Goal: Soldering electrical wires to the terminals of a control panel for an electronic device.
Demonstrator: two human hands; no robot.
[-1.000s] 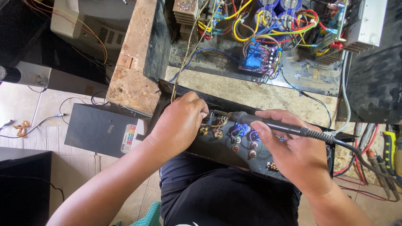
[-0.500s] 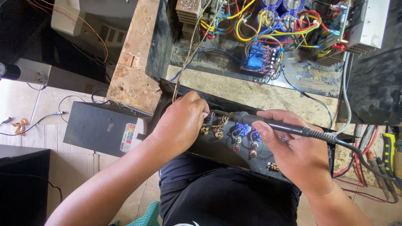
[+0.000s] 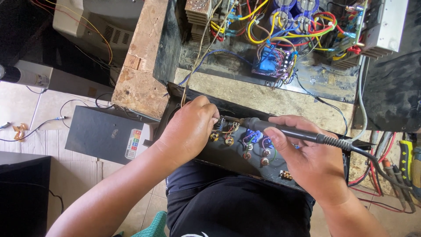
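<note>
My right hand (image 3: 309,153) grips a black soldering iron (image 3: 280,130) like a pen, its tip pointing left at the back of a black panel (image 3: 228,153) studded with small round sockets. My left hand (image 3: 190,127) rests on the panel's left end with fingers curled around thin wires (image 3: 195,66) right by the iron's tip. The panel lies across my lap, tilted, and belongs to an open amplifier chassis (image 3: 263,94).
Inside the chassis sit a blue circuit board (image 3: 272,61), heat sinks and tangled yellow, red and blue wires. A wooden block (image 3: 140,70) lies at left, a black box (image 3: 105,134) on the tiled floor below it. Pliers and cables (image 3: 403,162) lie at right.
Both hands hold nearly the same places. The view has shifted slightly and the iron's tip stays at the panel's left sockets.
</note>
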